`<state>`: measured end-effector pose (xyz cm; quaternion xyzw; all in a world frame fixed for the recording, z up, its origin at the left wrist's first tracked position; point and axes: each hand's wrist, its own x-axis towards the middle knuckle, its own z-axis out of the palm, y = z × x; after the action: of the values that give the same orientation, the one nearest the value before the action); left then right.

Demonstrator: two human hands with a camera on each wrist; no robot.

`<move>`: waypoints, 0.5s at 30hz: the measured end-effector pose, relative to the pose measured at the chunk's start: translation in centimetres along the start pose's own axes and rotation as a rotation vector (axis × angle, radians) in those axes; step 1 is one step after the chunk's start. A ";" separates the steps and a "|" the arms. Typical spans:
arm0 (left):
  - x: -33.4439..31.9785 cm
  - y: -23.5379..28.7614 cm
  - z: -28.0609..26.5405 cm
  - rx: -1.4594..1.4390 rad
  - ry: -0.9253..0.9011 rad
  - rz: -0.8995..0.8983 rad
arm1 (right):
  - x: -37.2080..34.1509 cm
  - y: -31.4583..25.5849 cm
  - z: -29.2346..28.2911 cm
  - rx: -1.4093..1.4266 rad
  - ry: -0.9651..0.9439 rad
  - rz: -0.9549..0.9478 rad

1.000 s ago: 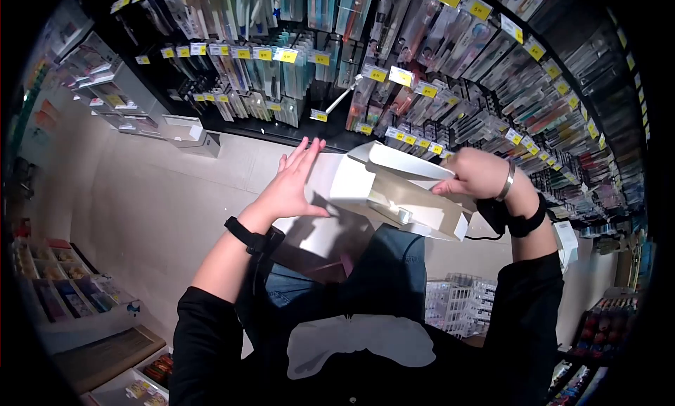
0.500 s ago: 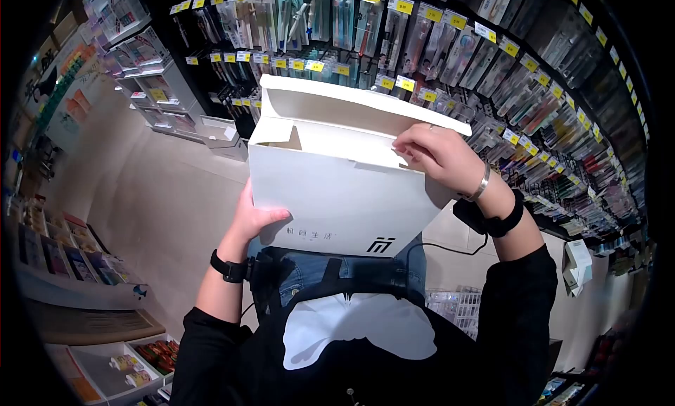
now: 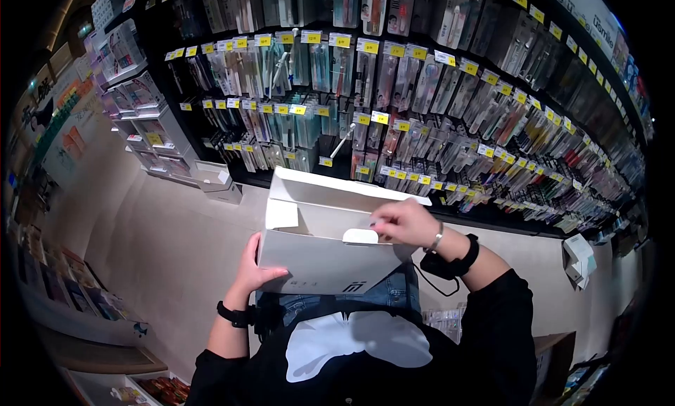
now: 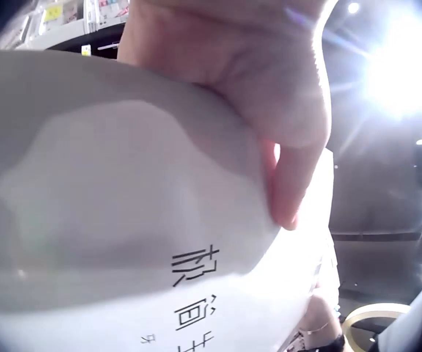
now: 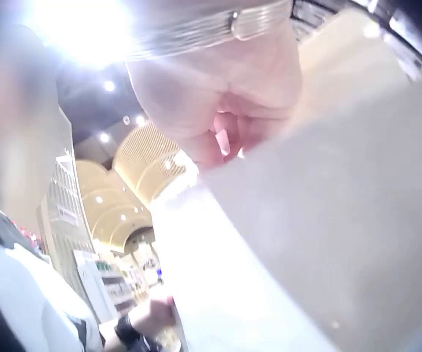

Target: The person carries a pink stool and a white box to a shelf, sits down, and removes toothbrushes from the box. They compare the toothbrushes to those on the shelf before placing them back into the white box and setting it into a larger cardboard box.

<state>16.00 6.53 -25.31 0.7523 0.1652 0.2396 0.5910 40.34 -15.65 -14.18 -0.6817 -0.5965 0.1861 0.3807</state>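
A white cardboard box (image 3: 323,259) with black lettering is held in front of the body, its long lid (image 3: 344,188) raised at the back. My left hand (image 3: 251,269) grips the left end, thumb along the printed front. In the left wrist view the left hand (image 4: 269,95) bends over the box edge beside the characters. At the right end of the opening is my right hand (image 3: 406,223), its fingers bent at the front rim beside a rounded white tab (image 3: 361,236). The right wrist view shows its curled fingers (image 5: 251,132) at the box edge; what they pinch is hidden.
A wall rack (image 3: 337,68) of hanging packaged pens with yellow price tags stands ahead. An opened white carton (image 3: 579,259) lies on the floor at right, another carton (image 3: 219,184) at left. A wire basket (image 3: 444,323) sits near the legs.
The box was tilted to show its inside, then turned with its printed front upward; now it sits lower in view. The right hand shifted left along the rim, where a rounded tab now stands up.
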 end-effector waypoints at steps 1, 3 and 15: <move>0.3 0.0 -0.1 -0.047 0.022 0.018 | 0.0 -1.4 -1.8 0.162 0.125 0.102; 0.8 -1.3 -0.6 -0.145 0.006 -0.063 | 0.4 -3.0 -5.8 0.366 0.469 0.115; 3.3 -3.5 0.0 -0.226 0.125 -0.091 | 9.6 0.5 -11.1 0.690 0.747 -0.130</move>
<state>18.92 9.14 -28.19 0.6562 0.2078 0.2762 0.6708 50.65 -9.81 -5.56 -0.4978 -0.3646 0.0919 0.7816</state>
